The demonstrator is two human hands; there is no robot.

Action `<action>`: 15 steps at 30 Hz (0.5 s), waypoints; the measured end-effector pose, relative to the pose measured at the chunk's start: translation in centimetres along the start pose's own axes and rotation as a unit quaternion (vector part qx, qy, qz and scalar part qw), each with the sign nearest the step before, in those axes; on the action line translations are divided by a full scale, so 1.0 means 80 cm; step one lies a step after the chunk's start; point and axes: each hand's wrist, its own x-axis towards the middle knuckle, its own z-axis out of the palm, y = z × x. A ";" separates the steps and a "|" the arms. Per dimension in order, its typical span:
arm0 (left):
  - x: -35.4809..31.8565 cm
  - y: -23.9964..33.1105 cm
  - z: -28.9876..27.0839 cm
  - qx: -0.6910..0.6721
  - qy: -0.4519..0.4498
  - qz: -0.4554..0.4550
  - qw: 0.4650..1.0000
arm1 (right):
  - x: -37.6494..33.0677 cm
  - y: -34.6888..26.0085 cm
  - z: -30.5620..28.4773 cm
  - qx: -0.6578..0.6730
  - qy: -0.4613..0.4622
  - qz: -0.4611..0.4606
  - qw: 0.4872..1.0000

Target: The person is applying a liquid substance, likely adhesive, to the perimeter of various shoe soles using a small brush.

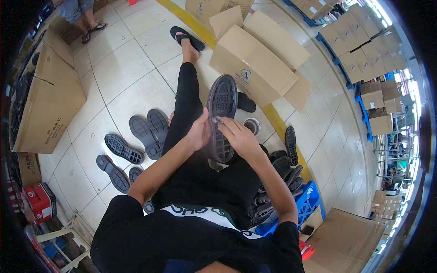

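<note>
A dark shoe sole (223,98) stands tilted over my lap, its gridded inner side toward me. My left hand (199,132) grips its left edge, fingers wrapped behind it and partly hidden. Against the left part of the sole, my right hand (239,138) pinches a small pale thing (217,119), too small to name. Just right of that hand stands a round cup (251,126) with dark contents. Another dark sole (246,103) shows partly behind the held one.
Several soles (123,149) lie on the tiles to my left. More soles (284,170) are heaped at my right by a blue crate (310,200). An open carton (255,63) stands ahead, a large carton (57,100) at left. Another person's feet (93,29) show far left.
</note>
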 end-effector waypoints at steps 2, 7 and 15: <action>0.004 0.000 -0.004 -0.019 -0.012 0.007 1.000 | -0.004 -0.003 0.007 -0.026 -0.009 -0.023 0.999; 0.005 0.011 -0.007 -0.074 -0.099 0.043 0.991 | -0.048 -0.030 0.000 -0.050 -0.064 -0.048 0.996; 0.011 0.009 -0.005 -0.084 -0.089 0.025 0.992 | -0.066 -0.017 -0.014 0.041 -0.047 0.032 0.998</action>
